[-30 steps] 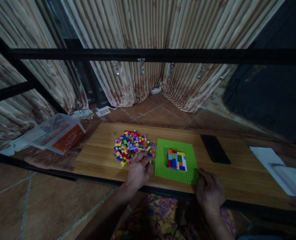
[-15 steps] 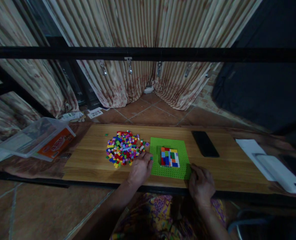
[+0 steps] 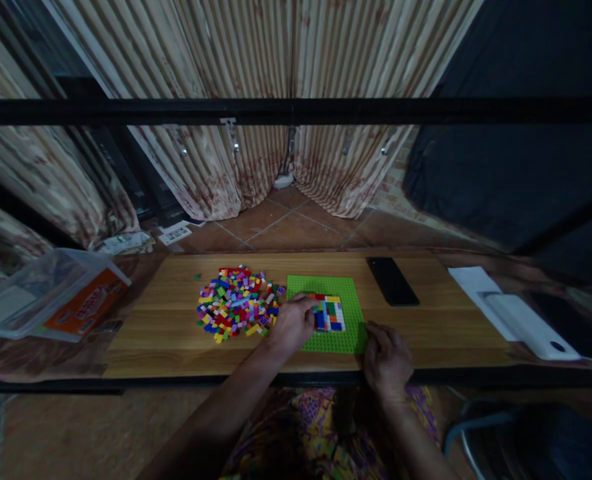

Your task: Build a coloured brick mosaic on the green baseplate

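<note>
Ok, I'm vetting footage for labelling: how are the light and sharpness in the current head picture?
Head view, light: dim, with the large dark blue cloth sinking nearly to black. Head view, glare: small glints on the silvery metal fittings. Head view, sharpness: soft; studs on the square green plastic baseplate show faintly, pieces in the loose multicoloured brick heap partly blend.

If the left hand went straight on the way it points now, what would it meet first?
Probably the brick build on the green baseplate; the left hand overlaps its edge in view, so contact is unclear.
</note>
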### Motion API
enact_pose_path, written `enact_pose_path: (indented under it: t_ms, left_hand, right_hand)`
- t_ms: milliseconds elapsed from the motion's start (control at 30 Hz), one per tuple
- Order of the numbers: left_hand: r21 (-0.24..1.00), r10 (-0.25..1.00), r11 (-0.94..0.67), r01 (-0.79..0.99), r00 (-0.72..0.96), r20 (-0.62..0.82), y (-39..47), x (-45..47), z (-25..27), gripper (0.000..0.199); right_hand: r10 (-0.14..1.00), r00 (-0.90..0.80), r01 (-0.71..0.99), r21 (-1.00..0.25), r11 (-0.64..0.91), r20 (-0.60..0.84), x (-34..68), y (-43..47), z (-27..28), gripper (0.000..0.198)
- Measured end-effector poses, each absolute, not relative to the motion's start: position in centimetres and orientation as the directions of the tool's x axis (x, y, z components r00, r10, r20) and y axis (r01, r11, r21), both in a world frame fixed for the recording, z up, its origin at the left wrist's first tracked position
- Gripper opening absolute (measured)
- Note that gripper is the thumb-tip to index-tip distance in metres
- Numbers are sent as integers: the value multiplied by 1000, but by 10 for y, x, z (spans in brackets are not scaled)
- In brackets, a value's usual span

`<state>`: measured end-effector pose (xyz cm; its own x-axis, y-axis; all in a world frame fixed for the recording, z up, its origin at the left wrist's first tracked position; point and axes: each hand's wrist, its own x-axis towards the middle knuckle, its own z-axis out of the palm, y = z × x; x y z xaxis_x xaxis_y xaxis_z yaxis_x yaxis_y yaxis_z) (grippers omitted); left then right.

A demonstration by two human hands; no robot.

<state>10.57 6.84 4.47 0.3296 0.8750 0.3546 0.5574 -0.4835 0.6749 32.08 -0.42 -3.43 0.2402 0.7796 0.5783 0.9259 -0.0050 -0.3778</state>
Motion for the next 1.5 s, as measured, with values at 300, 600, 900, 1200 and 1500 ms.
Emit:
enact_pose_path:
  t_ms: [300, 600, 900, 1200, 1500]
  left_hand:
    - [521, 816, -571, 635, 510, 272, 73, 111, 50, 28]
    - [392, 792, -594, 703, 595, 133, 78, 113, 62, 23]
    - [422, 803, -586, 692, 567, 185, 74, 109, 52, 31]
    - [343, 873, -473, 812, 380, 304, 31, 106, 29, 42]
    - [250, 892, -431, 867, 368, 264, 19, 121, 30, 48]
  right_hand:
    - [793, 249, 918, -397, -9, 556, 321, -4, -34, 29]
    - [784, 237, 927, -374, -6, 575, 320, -4, -32, 29]
    - [779, 248, 921, -390, -4, 576, 319, -5, -31, 28]
    - [785, 244, 926, -377, -14, 570, 319, -5, -32, 28]
    - [788, 239, 931, -365, -19, 568, 319, -4, -31, 28]
